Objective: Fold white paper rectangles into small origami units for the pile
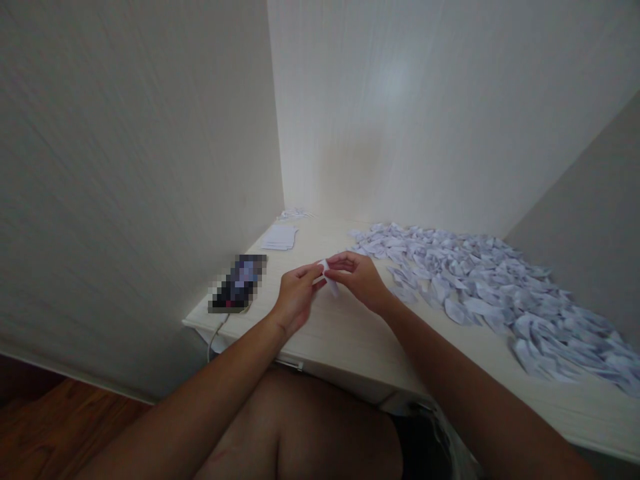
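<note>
Over the middle of the desk, both hands meet at a small piece of white paper (331,285), which looks folded or rolled. My left hand (297,293) pinches it between thumb and fingers from the left. From the right, my right hand (361,277) grips its upper end with thumb and fingertips. The paper's lower end hangs free below the fingers. A big pile of folded white paper pieces (465,273) spreads over the right side of the desk. Behind my left hand lies a small stack of flat white paper sheets (279,237).
A phone with a blurred screen (239,283) lies at the desk's left edge, its white cable (215,337) hanging over the side. Thin white scraps (295,214) lie in the back corner. Walls enclose the pale desk (345,340) at the left, back and right.
</note>
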Demonstrator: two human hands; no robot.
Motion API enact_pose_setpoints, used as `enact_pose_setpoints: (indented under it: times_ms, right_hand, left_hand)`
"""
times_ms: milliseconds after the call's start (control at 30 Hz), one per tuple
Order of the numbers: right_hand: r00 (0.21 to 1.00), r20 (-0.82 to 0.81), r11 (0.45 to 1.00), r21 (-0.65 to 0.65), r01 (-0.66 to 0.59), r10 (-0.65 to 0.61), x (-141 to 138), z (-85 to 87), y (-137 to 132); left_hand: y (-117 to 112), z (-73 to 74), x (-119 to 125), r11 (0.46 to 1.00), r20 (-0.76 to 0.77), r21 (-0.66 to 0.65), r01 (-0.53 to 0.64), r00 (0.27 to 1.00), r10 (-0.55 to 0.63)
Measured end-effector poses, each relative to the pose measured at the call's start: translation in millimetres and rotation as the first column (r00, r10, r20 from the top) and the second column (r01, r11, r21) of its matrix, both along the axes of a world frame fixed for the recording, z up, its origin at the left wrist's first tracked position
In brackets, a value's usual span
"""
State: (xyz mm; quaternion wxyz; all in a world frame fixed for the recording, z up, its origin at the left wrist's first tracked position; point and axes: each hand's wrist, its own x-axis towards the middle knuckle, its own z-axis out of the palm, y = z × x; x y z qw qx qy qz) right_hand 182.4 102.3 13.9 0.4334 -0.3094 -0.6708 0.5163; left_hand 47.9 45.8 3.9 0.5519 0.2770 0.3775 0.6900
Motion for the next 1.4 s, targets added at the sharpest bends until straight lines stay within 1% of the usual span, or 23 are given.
enact_pose_setpoints:
  times_ms: [100, 200, 333, 500, 567, 633, 767, 833, 867, 967, 1033, 1100, 1167, 1200, 1267, 1300, 1400]
  right_hand:
    - [0.994, 0.106, 0.986, 0.163, 0.018, -0.035, -2, -0.2, -4]
    - [0.983, 0.178, 0.965, 0.263, -0.005, -0.043, -2, 0.3, -7]
    - [0.966, 0.25, 0.945, 0.328, -0.016, -0.071, -2, 1.9, -10]
    - [0.95, 0.286, 0.923, 0.385, 0.003, -0.122, -2, 4.4, -12]
    - [0.953, 0.279, 0.926, 0.379, 0.002, -0.116, -2, 4.1, -11]
    - [0.963, 0.254, 0.942, 0.336, -0.006, -0.084, -2, 2.6, -10]
    - [0.984, 0.178, 0.989, 0.148, 0.001, -0.027, -2, -1.9, -3]
    - [0.987, 0.158, 0.997, 0.068, 0.032, -0.042, 0, -3.3, 1]
    - [0.985, 0.162, 0.997, 0.048, 0.053, -0.06, 1, -3.5, 4]
    - [0.957, 0.256, 0.99, 0.069, 0.121, -0.135, 9, -1.8, 9]
    - [0.92, 0.359, 0.986, 0.11, 0.125, -0.156, 16, 0.6, 12]
    - [0.882, 0.461, 0.993, 0.106, 0.06, -0.102, 21, 3.1, 12]
    - [0.838, 0.545, 0.996, 0.09, -0.025, -0.028, 23, 5.0, 11]
    - [0.815, 0.58, 0.993, 0.105, -0.052, -0.018, 23, 5.8, 10]
    - [0.773, 0.631, 0.981, 0.179, -0.072, -0.058, 21, 7.1, 8]
    - [0.758, 0.645, 0.973, 0.22, -0.071, -0.091, 20, 7.7, 6]
    - [0.735, 0.663, 0.961, 0.27, -0.057, -0.142, 15, 9.3, 2]
  left_hand:
    - [0, -0.7, 1, 1.0, -0.008, -0.012, -0.025, 1.0, 0.025]
    - [-1, -0.3, 2, 0.999, -0.005, -0.006, -0.054, 0.999, 0.054]
    - [0, 0.4, 3, 0.996, -0.013, -0.019, -0.089, 0.996, 0.089]
    - [1, -0.7, 4, 0.995, -0.044, -0.02, -0.094, 0.995, 0.093]
    - [1, -2.0, 3, 0.994, -0.066, -0.005, -0.107, 0.992, 0.107]
    - [1, -3.0, 2, 0.993, -0.084, 0.009, -0.116, 0.99, 0.117]
    - [0, -1.2, 1, 0.991, -0.113, -0.002, -0.131, 0.985, 0.13]
    - [-1, 1.1, 0, 0.99, -0.109, -0.021, -0.136, 0.985, 0.133]
    - [-2, 2.1, -1, 0.991, -0.104, -0.034, -0.131, 0.986, 0.127]
    - [-2, 3.5, -9, 0.989, -0.127, -0.084, -0.12, 0.986, 0.109]
    - [-2, 1.9, -17, 0.986, -0.21, -0.103, -0.128, 0.972, 0.104]
    - [-2, -1.7, -25, 0.986, -0.342, -0.111, -0.123, 0.936, 0.078]
    - [-3, -5.7, -33, 0.987, -0.468, -0.114, -0.116, 0.882, 0.05]
    - [-3, -7.1, -36, 0.987, -0.521, -0.108, -0.122, 0.852, 0.048]
    - [-5, -7.6, -39, 0.986, -0.632, -0.078, -0.148, 0.772, 0.066]
    - [-6, -6.5, -39, 0.985, -0.696, -0.057, -0.161, 0.714, 0.076]
    - [-10, 0.2, -36, 0.984, -0.873, 0.013, -0.175, 0.477, 0.097]
